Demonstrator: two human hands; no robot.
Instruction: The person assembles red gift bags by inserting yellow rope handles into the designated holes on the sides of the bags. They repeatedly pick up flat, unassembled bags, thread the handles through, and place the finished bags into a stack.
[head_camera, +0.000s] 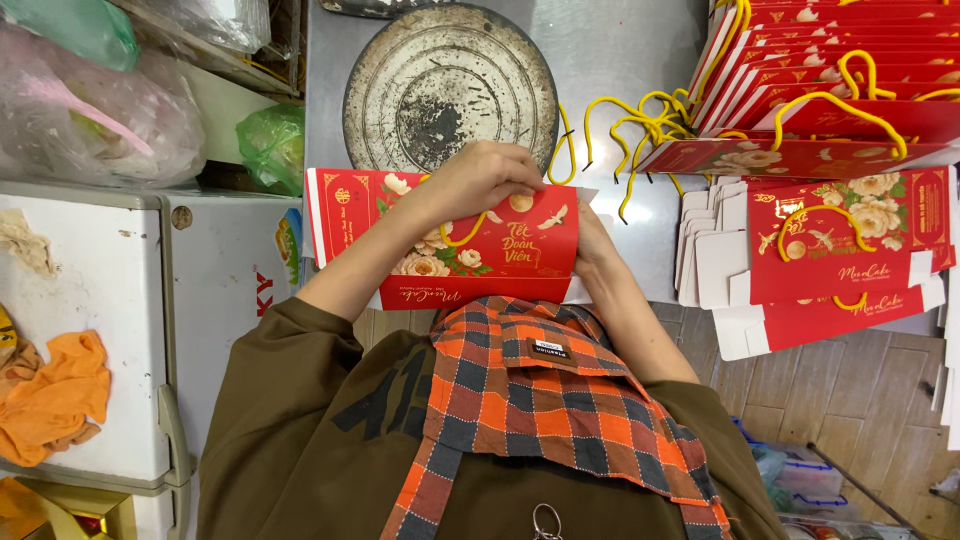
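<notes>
Two bare hands work a red flat-folded gift box (450, 235) held upright at the near edge of a steel table (620, 60), just above a checked apron (540, 400). Left hand (480, 180) is clenched over the box's top edge by its yellow cord handle (462, 237); right hand (592, 240) is mostly hidden behind the box's right end, its grasp impossible to tell. Beyond sits a round worn metal disc (450, 85). More red boxes (830, 250) lie stacked at right, a white cabinet (120, 320) at left.
</notes>
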